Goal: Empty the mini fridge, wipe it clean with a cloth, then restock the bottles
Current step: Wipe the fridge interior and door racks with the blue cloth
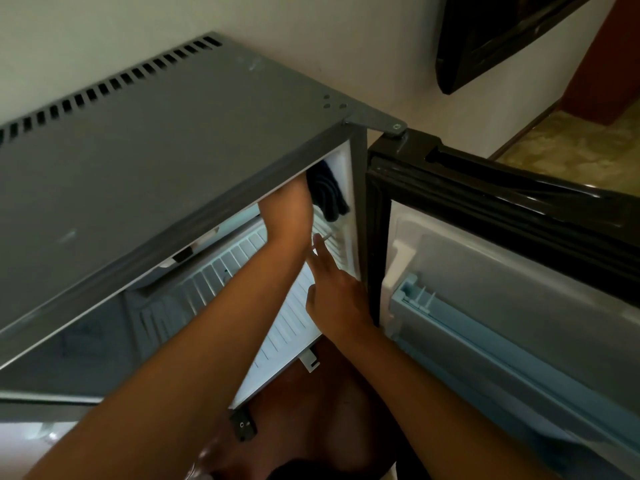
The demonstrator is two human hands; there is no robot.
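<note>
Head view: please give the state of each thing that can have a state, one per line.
Mini fridge: open, no bottles visible inside.
Fridge door: swung wide open.
Dark cloth: held against the upper inner wall.
Left hand: holding the cloth.
Right hand: open, fingers on the wire shelf.

Dim, soft indoor light; slight motion blur (wide-angle bending at edges); shadowed interior.

Your single head view looks steeply down from close above the mini fridge [145, 174], facing its open front, with the door [502, 271] to its right.
</note>
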